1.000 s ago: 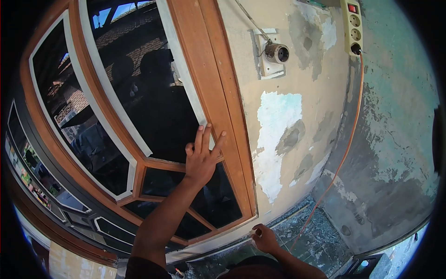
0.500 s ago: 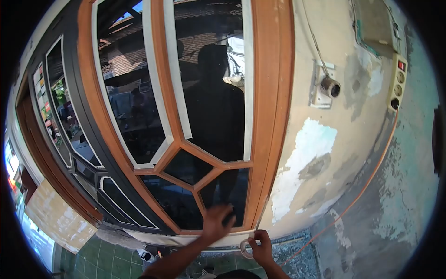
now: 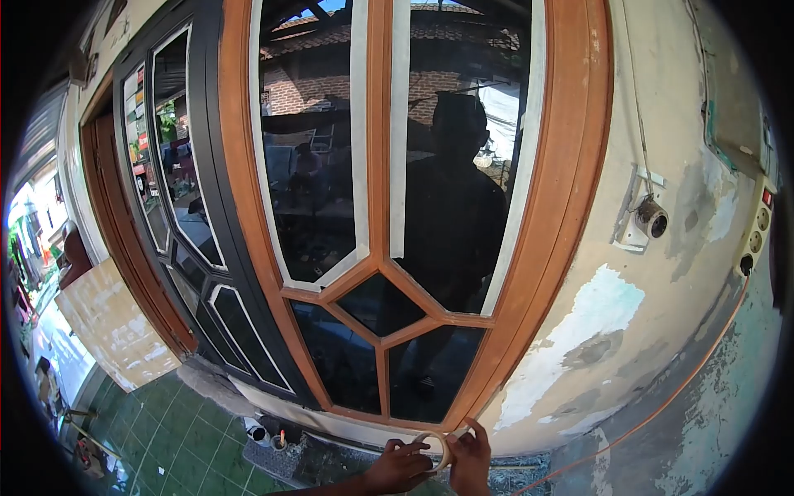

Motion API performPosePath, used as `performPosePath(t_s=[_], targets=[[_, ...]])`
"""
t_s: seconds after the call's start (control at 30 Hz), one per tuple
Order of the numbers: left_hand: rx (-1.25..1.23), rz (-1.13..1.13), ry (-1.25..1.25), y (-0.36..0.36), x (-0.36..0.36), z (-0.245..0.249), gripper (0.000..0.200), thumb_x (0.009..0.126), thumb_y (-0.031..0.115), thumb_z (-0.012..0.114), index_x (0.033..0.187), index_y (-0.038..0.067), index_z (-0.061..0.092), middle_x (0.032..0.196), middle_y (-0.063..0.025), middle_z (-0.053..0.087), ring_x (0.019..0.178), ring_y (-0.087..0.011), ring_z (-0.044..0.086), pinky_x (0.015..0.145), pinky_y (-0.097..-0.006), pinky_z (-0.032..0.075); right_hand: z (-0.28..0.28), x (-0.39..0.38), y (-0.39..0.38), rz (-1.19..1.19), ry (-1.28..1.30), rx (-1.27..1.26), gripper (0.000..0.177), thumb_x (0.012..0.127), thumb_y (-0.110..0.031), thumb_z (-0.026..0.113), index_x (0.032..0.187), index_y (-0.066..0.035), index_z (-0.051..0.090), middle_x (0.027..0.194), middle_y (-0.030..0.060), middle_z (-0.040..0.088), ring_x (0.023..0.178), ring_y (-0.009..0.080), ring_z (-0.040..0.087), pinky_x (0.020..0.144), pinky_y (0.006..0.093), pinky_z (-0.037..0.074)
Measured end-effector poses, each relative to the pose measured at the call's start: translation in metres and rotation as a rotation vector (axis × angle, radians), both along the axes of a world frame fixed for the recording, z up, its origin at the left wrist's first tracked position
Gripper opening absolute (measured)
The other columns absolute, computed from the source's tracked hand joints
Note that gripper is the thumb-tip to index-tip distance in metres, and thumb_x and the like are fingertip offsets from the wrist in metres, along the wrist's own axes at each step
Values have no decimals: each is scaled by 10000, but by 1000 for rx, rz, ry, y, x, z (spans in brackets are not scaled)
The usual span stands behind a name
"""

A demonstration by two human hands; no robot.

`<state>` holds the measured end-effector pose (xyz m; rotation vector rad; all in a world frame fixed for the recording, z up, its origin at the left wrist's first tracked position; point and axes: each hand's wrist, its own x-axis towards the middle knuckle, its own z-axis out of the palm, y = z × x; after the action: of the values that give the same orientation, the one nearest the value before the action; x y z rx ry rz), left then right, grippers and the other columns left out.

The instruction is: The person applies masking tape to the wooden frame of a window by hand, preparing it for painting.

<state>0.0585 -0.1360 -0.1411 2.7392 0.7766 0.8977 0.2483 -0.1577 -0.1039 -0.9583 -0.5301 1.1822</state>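
A pale roll of masking tape (image 3: 447, 453) is between my two hands, low in the view, just below the bottom rail of the brown window frame (image 3: 376, 417). My left hand (image 3: 400, 466) is closed on the roll's left side, its fingers curled at the rim. On the other side my right hand (image 3: 469, 461) grips the roll's right edge, with thumb and fingertips raised around a short pale piece that looks like tape. White tape strips (image 3: 397, 157) line the edges of the two tall glass panes above. The smaller lower panes (image 3: 434, 372) show no strips.
To the left stand a dark frame (image 3: 231, 248) with white-edged panes and a leaning board (image 3: 116, 326). Small containers (image 3: 258, 433) sit on the ledge. At right are a patchy wall (image 3: 571, 355), a round camera-like fitting (image 3: 651, 217), and a power strip (image 3: 756, 227) with an orange cord.
My left hand has come down from in front of the lower pane to the tape roll in my right hand. The view has shifted left, so the window appears further right.
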Motion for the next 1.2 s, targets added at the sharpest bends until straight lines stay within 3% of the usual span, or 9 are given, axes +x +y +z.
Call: performPosePath(t_s=[0.13,0.17,0.4,0.6,0.73,0.9,1.0,1.1,1.2], targets=[[-128,-48,-53,8,-9,39,315,892,325,854,1093,106,752,1066,-40,769,1130,-223,708,881,-432,452,21,43,12,145,-376,10,360,902,10,836,1246,33,731,876,88,754,835,108,685,762,252,549],[-139,-59,-54,10,-12,48,318,903,323,844,1112,101,752,1060,-42,763,1107,-220,706,896,-430,445,32,47,13,151,-433,-37,205,904,-11,847,1093,42,789,896,115,792,833,115,709,783,249,561],[-129,-60,-155,31,-26,100,293,897,344,854,1014,88,773,934,-61,740,983,-213,708,894,-405,423,51,50,34,149,-661,249,138,935,-26,818,1070,-2,815,933,93,777,867,162,706,798,298,552],[-96,3,-255,75,-42,110,277,858,339,878,794,94,766,735,-22,690,757,-188,680,800,-393,384,74,23,59,61,-770,156,115,922,7,805,1031,44,803,920,119,768,816,149,692,755,280,543],[-42,66,-165,107,-55,132,234,847,285,870,719,126,755,611,7,634,633,-172,638,770,-400,369,78,1,78,-99,-612,185,60,921,44,800,978,46,782,907,83,763,830,126,688,756,273,535],[9,128,-65,143,-55,144,313,917,329,753,1125,99,790,647,-60,710,536,-239,657,768,-398,483,79,-15,95,-161,-675,269,87,932,52,789,1007,7,781,954,86,752,894,152,700,820,290,538],[-74,115,-84,156,-57,147,256,900,272,762,1093,110,806,747,-107,755,570,-273,684,752,-422,534,79,-23,97,-246,-716,251,87,936,52,784,1002,-5,782,966,84,752,892,147,698,811,292,538],[-22,51,-112,171,-60,131,296,884,267,757,1119,94,804,682,-99,736,539,-278,690,618,-404,574,77,-35,98,-260,-704,212,89,930,90,764,988,23,769,931,71,740,877,136,679,810,283,531],[-126,-6,-133,181,-65,121,225,887,230,757,1058,92,807,774,-150,767,661,-328,746,654,-436,598,81,-45,99,-313,-908,162,73,919,63,781,973,17,765,906,90,735,864,156,686,808,298,532]])
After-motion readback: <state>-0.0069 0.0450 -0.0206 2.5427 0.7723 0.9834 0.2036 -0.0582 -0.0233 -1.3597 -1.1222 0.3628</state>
